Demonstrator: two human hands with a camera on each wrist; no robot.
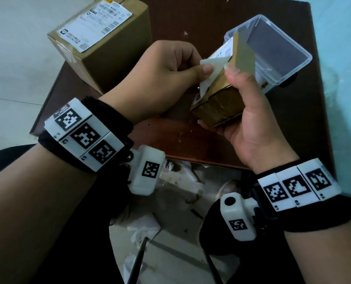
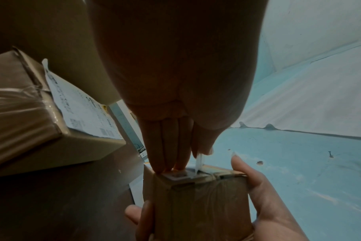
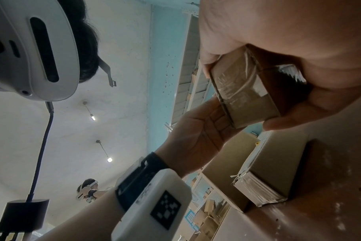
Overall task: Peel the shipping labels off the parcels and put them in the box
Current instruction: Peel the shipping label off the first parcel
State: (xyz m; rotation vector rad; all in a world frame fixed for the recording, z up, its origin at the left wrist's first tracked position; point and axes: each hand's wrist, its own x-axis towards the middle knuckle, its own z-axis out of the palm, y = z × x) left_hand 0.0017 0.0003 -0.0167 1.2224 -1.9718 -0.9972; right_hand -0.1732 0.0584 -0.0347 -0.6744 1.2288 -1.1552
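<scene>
My right hand (image 1: 240, 111) grips a small brown cardboard parcel (image 1: 221, 103) and holds it tilted above the table. My left hand (image 1: 176, 68) pinches the lifted white corner of the shipping label (image 1: 211, 72) between thumb and forefinger; the label's far part still sticks to the parcel. In the left wrist view the left fingers (image 2: 167, 146) touch the parcel's (image 2: 198, 203) top edge. The right wrist view shows the parcel (image 3: 245, 96) in the right palm. A clear plastic box (image 1: 281, 48) sits open just behind the parcel.
A larger cardboard parcel (image 1: 100, 44) with a white label (image 1: 94, 23) stands at the far left of the dark brown table (image 1: 191, 136). Crumpled paper and tape scraps (image 1: 170, 201) lie on the floor below the table's near edge. A blue wall is to the right.
</scene>
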